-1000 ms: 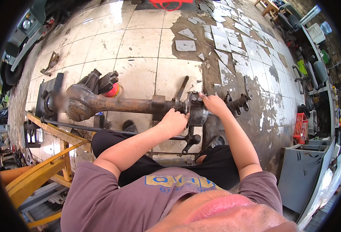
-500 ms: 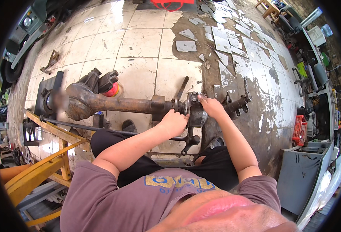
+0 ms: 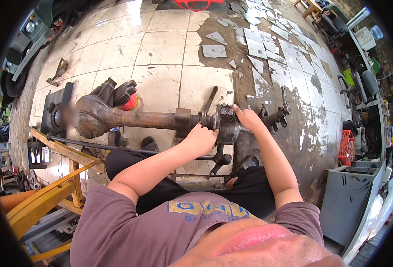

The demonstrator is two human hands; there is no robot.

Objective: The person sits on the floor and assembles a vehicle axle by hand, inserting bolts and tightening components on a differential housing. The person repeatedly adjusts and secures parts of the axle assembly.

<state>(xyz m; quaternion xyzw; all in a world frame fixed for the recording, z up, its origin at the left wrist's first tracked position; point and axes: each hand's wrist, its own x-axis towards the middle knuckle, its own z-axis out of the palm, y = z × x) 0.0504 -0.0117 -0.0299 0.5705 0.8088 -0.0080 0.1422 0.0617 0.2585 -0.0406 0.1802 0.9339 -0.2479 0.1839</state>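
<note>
- At the right-hand end of the axle, here's the left hand, fingers bent inward, fingertips against the inner side of the hub; whether they pinch anything or merely press, I cannot tell.
- Just across, it's the right hand, thumb up along the hub's outer upper edge, the other fingers tucked out of sight, so no telling how tightly they close.
- Now the hub itself: dark, drum-like, greasy-looking, two bolt heads bright on top. Slick under bare skin, I'd judge, and quite rigid; its rim looks the likeliest handhold.
- Beside it, a dark lever slants up toward the floor's far edge. Handy to hold, though it may swivel.
- Moving along, the tube is rust-brown and scuffed, swelling into a rounded housing. Surely heavy, hardly fragile: better two people, gripping the tube on either side of that bulge.
- And the whole axle spans the tiled floor crosswise, housing toward the left edge, hub by the pale tiles' broken right edge.
</note>
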